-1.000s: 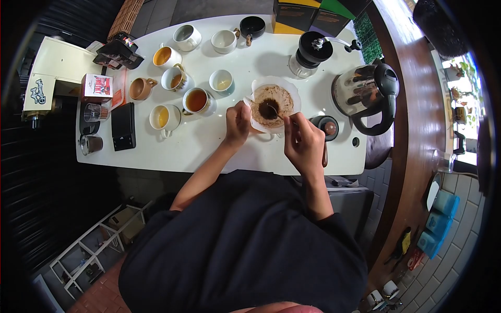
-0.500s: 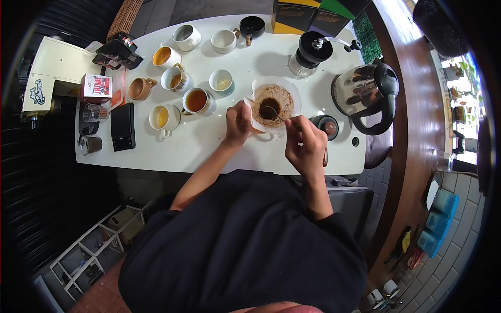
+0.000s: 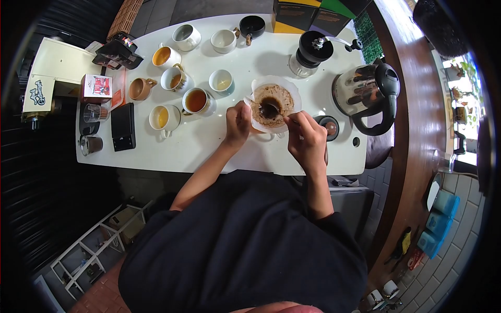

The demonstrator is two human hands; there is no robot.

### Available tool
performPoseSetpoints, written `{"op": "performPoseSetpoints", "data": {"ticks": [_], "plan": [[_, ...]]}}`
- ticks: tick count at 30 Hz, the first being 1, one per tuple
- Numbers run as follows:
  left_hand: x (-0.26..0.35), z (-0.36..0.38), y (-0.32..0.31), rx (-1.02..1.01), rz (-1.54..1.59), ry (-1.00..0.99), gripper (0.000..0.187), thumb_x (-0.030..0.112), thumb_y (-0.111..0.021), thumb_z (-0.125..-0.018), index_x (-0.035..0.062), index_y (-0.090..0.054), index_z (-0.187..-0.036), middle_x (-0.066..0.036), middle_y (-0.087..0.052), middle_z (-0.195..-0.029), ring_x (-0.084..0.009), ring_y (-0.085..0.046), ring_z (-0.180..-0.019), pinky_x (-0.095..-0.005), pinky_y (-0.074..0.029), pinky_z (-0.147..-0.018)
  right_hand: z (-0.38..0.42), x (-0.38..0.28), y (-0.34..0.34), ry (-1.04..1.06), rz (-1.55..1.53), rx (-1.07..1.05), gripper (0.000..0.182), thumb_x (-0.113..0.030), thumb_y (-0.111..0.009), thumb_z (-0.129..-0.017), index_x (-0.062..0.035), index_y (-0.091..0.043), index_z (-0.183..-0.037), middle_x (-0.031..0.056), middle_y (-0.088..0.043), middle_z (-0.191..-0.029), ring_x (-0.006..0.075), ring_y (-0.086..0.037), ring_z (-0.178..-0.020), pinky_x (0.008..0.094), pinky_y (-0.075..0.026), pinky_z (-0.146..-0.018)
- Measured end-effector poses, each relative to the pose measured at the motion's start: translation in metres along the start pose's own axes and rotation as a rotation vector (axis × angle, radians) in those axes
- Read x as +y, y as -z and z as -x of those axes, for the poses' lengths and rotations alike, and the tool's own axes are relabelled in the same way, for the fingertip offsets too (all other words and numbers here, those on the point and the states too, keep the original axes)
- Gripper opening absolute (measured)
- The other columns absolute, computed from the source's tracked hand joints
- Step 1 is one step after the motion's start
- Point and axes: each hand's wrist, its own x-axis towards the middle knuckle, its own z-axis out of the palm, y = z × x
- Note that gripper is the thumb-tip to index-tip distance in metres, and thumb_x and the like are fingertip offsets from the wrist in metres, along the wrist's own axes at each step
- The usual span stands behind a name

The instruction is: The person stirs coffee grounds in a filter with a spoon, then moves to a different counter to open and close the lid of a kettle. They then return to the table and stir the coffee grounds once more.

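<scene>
Near the middle of the table's (image 3: 209, 151) near edge, the left hand (image 3: 238, 123) pinches the paper filter's (image 3: 286, 93) rim; the right hand's (image 3: 307, 136) grip is closed on 1 spoon (image 3: 277, 112), dipped into the dark grounds (image 3: 267, 106).

The white, round-mouthed paper filter (image 3: 294, 94) sits open side up above the white bench (image 3: 209, 151), its near left edge at the left hand (image 3: 238, 124). Wet brown coffee grounds (image 3: 282, 96) coat its inner wall, darkest at the centre. A thin metal spoon (image 3: 277, 111), slanting down from the right hand (image 3: 305, 136), dips its bowl into that dark middle.
</scene>
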Motion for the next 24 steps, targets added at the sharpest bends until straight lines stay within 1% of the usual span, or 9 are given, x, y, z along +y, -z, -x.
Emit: {"op": "performPoseSetpoints", "data": {"ticks": [2, 4, 8, 10, 13, 14, 16, 17, 24], "plan": [[0.003, -0.001, -0.003, 0.025, -0.015, -0.008, 0.046, 0.034, -0.048, -0.107, -0.0091, -0.063, -0.102, -0.010, -0.067, -0.091, -0.0131, -0.061, -0.084, -0.0301, -0.049, -0.076, -0.001, 0.002, 0.000, 0.029, 0.026, 0.010, 0.016, -0.001, -0.074, -0.084, -0.0036, -0.058, -0.084, 0.0081, -0.057, -0.071, 0.0274, -0.058, -0.053, 0.0371, -0.043, -0.048], [0.013, -0.006, -0.009, 0.065, 0.087, -0.082, 0.043, 0.032, -0.049, -0.106, -0.0015, -0.055, -0.079, 0.002, -0.049, -0.067, -0.0057, -0.043, -0.066, -0.0270, -0.036, -0.056, -0.002, 0.002, 0.000, 0.046, 0.031, 0.024, 0.016, -0.001, -0.074, -0.084, -0.0038, -0.058, -0.083, 0.0080, -0.056, -0.070, 0.0271, -0.057, -0.052, 0.0370, -0.042, -0.048], [0.009, -0.005, -0.008, 0.073, 0.092, -0.097, 0.044, 0.032, -0.049, -0.106, -0.0012, -0.054, -0.078, 0.002, -0.048, -0.066, -0.0057, -0.043, -0.066, -0.0273, -0.035, -0.055, -0.004, -0.003, 0.002, 0.100, 0.111, 0.054, 0.017, -0.002, -0.074, -0.084, -0.0039, -0.058, -0.083, 0.0074, -0.052, -0.068, 0.0255, -0.055, -0.050, 0.0366, -0.041, -0.047], [-0.002, 0.000, 0.000, 0.005, -0.004, 0.026, 0.045, 0.033, -0.049, -0.107, -0.0096, -0.063, -0.104, -0.011, -0.067, -0.091, -0.0138, -0.061, -0.084, -0.0308, -0.050, -0.077, -0.002, -0.003, 0.003, 0.121, 0.118, 0.056, 0.014, 0.002, -0.073, -0.083, -0.0022, -0.060, -0.084, 0.0082, -0.053, -0.068, 0.0242, -0.054, -0.050, 0.0353, -0.041, -0.047], [-0.008, -0.003, 0.011, -0.125, -0.003, 0.022, 0.043, 0.032, -0.049, -0.107, -0.0094, -0.063, -0.106, -0.011, -0.067, -0.092, -0.0145, -0.061, -0.084, -0.0307, -0.050, -0.077, 0.000, -0.006, 0.005, 0.158, 0.145, 0.056, 0.011, 0.005, -0.072, -0.083, -0.0003, -0.063, -0.085, 0.0086, -0.053, -0.067, 0.0231, -0.054, -0.049, 0.0342, -0.041, -0.047], [-0.003, -0.004, 0.007, -0.125, -0.002, 0.025, 0.043, 0.032, -0.049, -0.107, -0.0094, -0.063, -0.106, -0.011, -0.067, -0.092, -0.0145, -0.061, -0.084, -0.0307, -0.050, -0.077, 0.000, -0.007, 0.006, 0.171, 0.168, 0.054, 0.011, 0.004, -0.073, -0.083, -0.0001, -0.063, -0.085, 0.0083, -0.052, -0.067, 0.0232, -0.054, -0.049, 0.0344, -0.041, -0.047], [0.012, -0.007, -0.009, 0.048, 0.099, -0.081, 0.044, 0.033, -0.049, -0.105, -0.0007, -0.053, -0.078, 0.001, -0.048, -0.066, -0.0060, -0.042, -0.065, -0.0276, -0.035, -0.055, -0.001, -0.004, 0.002, 0.174, 0.176, 0.059, 0.014, 0.000, -0.074, -0.083, -0.0026, -0.059, -0.083, 0.0071, -0.050, -0.066, 0.0228, -0.053, -0.048, 0.0350, -0.040, -0.046], [0.013, -0.007, -0.011, 0.047, 0.100, -0.081, 0.044, 0.033, -0.049, -0.105, -0.0007, -0.053, -0.078, 0.001, -0.048, -0.066, -0.0060, -0.042, -0.065, -0.0276, -0.035, -0.055, -0.001, -0.002, 0.000, 0.182, 0.183, 0.066, 0.019, -0.004, -0.075, -0.084, -0.0051, -0.056, -0.080, 0.0058, -0.048, -0.066, 0.0223, -0.051, -0.048, 0.0356, -0.039, -0.045], [0.020, -0.007, -0.013, 0.095, 0.087, -0.095, 0.043, 0.033, -0.049, -0.105, -0.0010, -0.054, -0.079, 0.000, -0.051, -0.068, -0.0064, -0.045, -0.066, -0.0274, -0.037, -0.056, 0.006, -0.001, -0.007, 0.193, 0.161, -0.008, 0.018, -0.002, -0.073, -0.084, -0.0048, -0.056, -0.080, 0.0055, -0.051, -0.067, 0.0233, -0.055, -0.050, 0.0349, -0.043, -0.046]]}}
